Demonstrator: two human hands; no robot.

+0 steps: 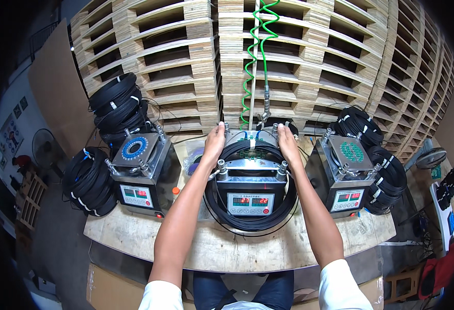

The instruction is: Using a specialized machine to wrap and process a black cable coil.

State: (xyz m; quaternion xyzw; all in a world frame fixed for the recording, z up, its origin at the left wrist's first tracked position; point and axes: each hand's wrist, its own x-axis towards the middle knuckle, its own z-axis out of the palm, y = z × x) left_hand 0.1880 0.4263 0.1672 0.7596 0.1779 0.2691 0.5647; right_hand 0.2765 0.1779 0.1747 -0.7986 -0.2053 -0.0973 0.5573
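Note:
In the middle stands a black polishing machine (250, 187) with a metal plate on top and a red-digit display on its front. My left hand (215, 143) is at its rear left metal corner post, fingers closed against it. My right hand (288, 144) holds the rear right post the same way. Fingertips of both hands are partly hidden. A large coil of black cable (251, 223) loops over the machine, hanging around its front and passing over the plate between my forearms. Green connectors show on the plate behind the upper part of the coil.
Similar machines stand on the left (143, 182) and right (344, 183), carrying blue and green connector rings. Black cable coils (88, 181) are piled beside them. Stacked wooden pallets (185, 67) rise behind the wooden table (221, 253). A green spiral air hose (249, 67) hangs down behind the middle machine.

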